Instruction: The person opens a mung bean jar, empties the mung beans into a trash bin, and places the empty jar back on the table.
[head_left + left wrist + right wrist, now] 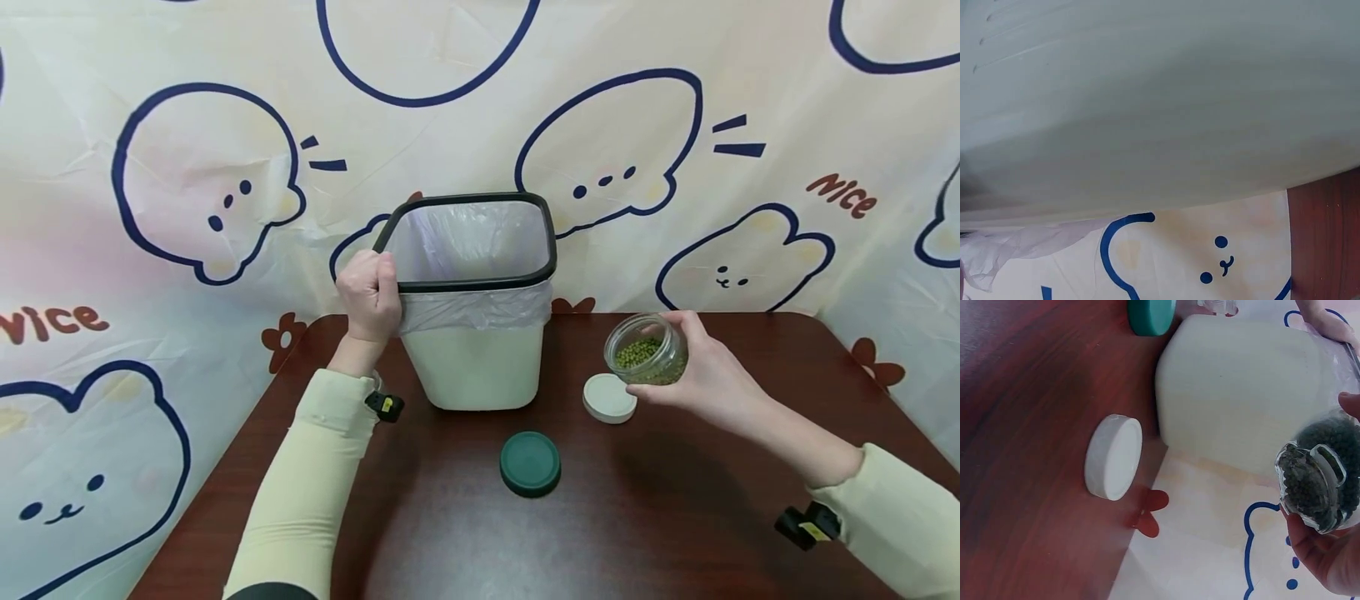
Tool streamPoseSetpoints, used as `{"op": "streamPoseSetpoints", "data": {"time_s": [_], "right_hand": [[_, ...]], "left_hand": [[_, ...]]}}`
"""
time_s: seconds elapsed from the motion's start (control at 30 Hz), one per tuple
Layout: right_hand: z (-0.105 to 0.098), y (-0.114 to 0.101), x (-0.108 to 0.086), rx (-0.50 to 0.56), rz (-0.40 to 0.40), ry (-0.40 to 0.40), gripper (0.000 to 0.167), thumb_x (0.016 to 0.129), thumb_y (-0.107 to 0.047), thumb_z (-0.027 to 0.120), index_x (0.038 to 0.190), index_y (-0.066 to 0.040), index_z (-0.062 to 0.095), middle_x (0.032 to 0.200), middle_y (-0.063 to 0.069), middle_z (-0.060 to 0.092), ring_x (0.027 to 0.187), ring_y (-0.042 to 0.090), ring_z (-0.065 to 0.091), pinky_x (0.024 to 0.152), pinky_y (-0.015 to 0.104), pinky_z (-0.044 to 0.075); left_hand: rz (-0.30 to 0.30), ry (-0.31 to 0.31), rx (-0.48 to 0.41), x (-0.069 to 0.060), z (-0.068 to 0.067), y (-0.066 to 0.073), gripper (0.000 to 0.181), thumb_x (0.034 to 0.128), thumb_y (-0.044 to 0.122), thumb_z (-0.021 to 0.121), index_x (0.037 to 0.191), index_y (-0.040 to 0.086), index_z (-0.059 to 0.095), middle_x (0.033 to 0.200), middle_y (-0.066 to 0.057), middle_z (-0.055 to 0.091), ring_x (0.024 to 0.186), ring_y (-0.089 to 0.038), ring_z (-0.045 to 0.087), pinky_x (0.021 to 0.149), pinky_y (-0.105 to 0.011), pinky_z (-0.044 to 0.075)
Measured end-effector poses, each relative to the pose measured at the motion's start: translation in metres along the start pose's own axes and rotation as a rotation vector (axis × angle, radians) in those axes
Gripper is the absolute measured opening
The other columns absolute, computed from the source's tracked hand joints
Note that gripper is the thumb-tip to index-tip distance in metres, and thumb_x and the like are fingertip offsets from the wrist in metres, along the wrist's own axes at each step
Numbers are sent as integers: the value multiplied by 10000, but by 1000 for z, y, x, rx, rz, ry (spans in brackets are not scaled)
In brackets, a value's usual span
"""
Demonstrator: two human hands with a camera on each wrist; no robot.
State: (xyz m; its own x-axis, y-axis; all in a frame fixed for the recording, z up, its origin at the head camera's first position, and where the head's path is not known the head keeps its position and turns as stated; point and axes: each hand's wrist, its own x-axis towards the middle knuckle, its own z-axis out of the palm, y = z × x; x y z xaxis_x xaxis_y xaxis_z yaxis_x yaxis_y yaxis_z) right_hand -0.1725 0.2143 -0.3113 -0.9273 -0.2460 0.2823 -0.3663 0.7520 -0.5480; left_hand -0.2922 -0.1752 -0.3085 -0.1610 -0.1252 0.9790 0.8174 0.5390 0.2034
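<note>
My left hand (369, 298) grips the black rim of a pale trash bin (480, 371) at its left side. A thin clear liner bag (480, 307) is folded over that rim. To the right of the bin, my right hand (701, 367) holds a clear jar (660, 367), tilted with its uncovered mouth toward the bin. Green beans (637, 353) lie inside the jar. In the right wrist view, the jar's base (1310, 481) faces the camera, with fingers and thumb around its side. The bin's wall (1160, 112) fills most of the left wrist view, hiding the left hand.
A white lid (609, 398) lies on the brown table (465, 517), below the jar in the head view. Nearer the front lies a dark green lid (530, 462). Behind the table hangs a cartoon-printed cloth (420, 150). A small clear object (1219, 306) shows beside the bin, its kind unclear.
</note>
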Motion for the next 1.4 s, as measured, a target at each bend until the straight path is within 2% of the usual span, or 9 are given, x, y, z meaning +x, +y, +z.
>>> {"op": "streamPoseSetpoints", "data": {"time_s": [0.37, 0.63, 0.9, 1.23, 1.4], "right_hand": [[-17, -14, 20, 15, -41, 36, 891, 706, -245, 880, 1336, 17, 306, 1215, 220, 521, 1060, 394, 541, 832, 571, 484], [-30, -29, 43, 57, -35, 57, 855, 704, -211, 878, 1326, -10, 328, 1221, 152, 496, 1129, 357, 489, 896, 557, 433], [-43, -44, 67, 68, -48, 41, 864, 738, -264, 853, 1357, -11, 306, 1253, 203, 487, 1124, 382, 496, 885, 580, 441], [-52, -67, 108, 106, -95, 27, 831, 763, -276, 830, 1342, -8, 297, 1265, 174, 474, 1129, 348, 516, 837, 532, 506], [-54, -79, 126, 147, -95, 30, 839, 762, -321, 823, 1346, -12, 307, 1271, 164, 480, 1120, 313, 525, 816, 450, 501]], "left_hand": [[-5, 19, -9, 4, 3, 2, 466, 884, 122, 437, 445, 50, 301, 455, -59, 281, 431, -243, 283, 481, -310, 171], [-23, 48, -20, 5, 2, 2, 462, 875, 126, 441, 445, 46, 294, 445, -64, 276, 430, -236, 278, 489, -290, 163], [-34, 43, -23, 5, 3, 1, 463, 880, 130, 431, 451, 49, 277, 445, -63, 262, 436, -219, 262, 492, -298, 160], [-57, 40, -7, 2, 2, 4, 454, 884, 123, 419, 458, 37, 287, 453, -71, 267, 430, -227, 270, 484, -289, 156], [-52, 43, -7, 0, 2, 5, 455, 882, 117, 420, 453, 37, 291, 452, -73, 271, 427, -233, 275, 484, -287, 158]]}}
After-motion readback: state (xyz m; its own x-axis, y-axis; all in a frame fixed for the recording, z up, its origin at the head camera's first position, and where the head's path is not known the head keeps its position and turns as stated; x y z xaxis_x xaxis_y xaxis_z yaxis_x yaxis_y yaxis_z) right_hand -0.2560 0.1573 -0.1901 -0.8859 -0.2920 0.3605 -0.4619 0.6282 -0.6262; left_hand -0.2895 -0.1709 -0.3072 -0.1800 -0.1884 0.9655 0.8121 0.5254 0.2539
